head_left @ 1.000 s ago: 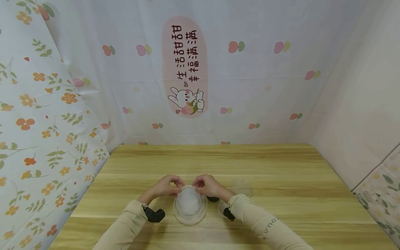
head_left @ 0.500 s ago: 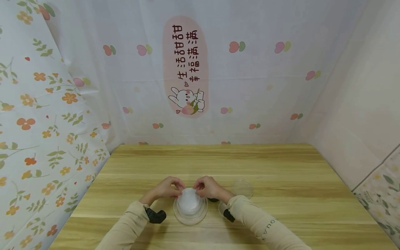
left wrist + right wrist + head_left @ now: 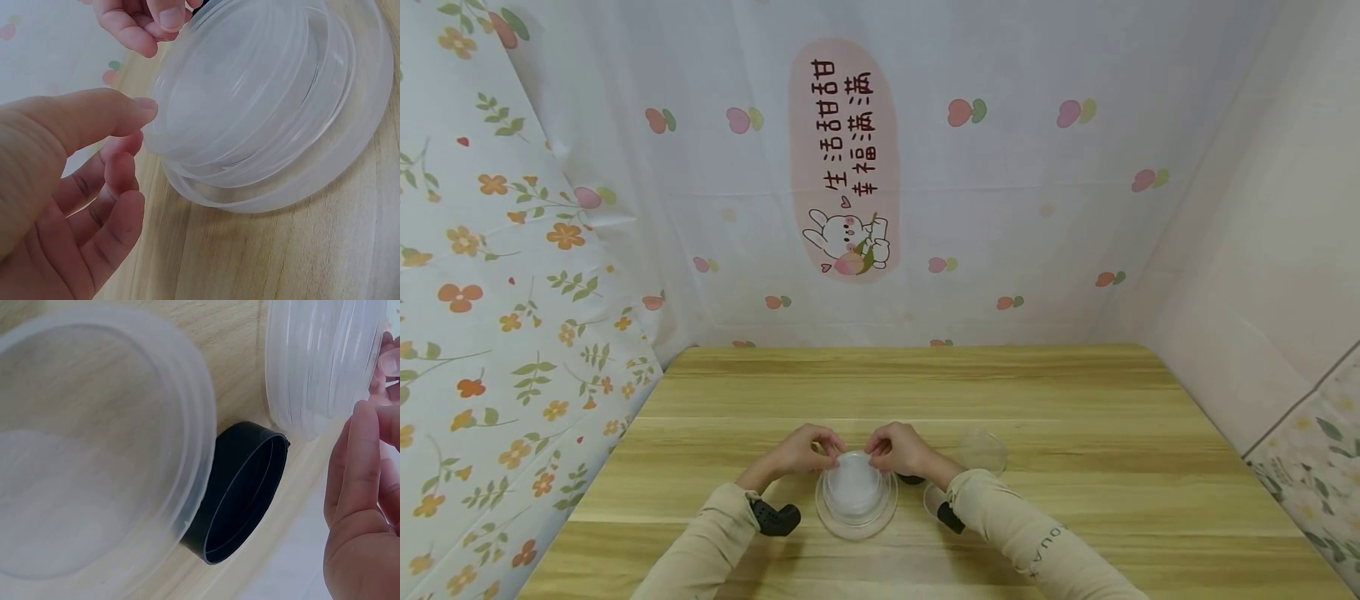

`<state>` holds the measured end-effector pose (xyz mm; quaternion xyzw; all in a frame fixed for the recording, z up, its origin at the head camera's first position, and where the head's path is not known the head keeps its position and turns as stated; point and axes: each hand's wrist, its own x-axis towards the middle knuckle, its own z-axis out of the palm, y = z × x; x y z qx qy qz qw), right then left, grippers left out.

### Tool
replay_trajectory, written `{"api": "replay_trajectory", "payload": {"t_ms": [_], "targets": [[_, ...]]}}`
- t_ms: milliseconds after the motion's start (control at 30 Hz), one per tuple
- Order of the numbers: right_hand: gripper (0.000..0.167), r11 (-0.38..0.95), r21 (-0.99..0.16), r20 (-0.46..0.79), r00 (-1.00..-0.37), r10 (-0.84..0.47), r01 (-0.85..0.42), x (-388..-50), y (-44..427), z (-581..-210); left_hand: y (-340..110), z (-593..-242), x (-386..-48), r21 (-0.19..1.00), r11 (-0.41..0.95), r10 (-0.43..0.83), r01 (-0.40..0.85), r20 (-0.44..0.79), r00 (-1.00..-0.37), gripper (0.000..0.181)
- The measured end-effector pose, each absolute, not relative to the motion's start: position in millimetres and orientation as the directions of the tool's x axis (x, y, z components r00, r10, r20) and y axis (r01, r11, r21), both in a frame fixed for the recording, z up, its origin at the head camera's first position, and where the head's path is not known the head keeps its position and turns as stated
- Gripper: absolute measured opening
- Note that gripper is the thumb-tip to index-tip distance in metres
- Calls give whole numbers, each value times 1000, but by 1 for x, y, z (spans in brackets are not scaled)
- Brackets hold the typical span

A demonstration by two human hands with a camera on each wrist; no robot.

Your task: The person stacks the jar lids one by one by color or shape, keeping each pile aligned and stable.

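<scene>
The left hand (image 3: 801, 452) and right hand (image 3: 904, 450) — 2 narrow pinches, thumb against fingers — held the far edge of the top clear lid (image 3: 234, 69). It lay nearer the wearer than both grips, above a wider lid (image 3: 275, 199) on the table (image 3: 1037, 400).

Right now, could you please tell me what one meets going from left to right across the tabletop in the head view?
Left hand, stack of translucent round pieces, right hand, clear round disc.
</scene>
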<state>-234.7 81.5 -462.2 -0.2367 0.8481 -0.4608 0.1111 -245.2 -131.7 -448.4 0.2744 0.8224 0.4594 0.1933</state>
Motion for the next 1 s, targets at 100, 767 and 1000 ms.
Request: {"api": "replay_trajectory", "payload": {"t_ms": [100,767,1000], "targets": [[6,471,-823,42,-862,-506,-317,-235,82,-461,-132,-450,-246,859,435,621,272,-67,-781,15],[16,445,-849,51,-883,-466,-284,-236,124,-453,-114,-444,-254,826,462,555,324,16,-832,22],[16,513,-806,61,-902,-427,-297,-233,152,-450,-91,-437,-258,858,397,581,326,40,-813,22]]}}
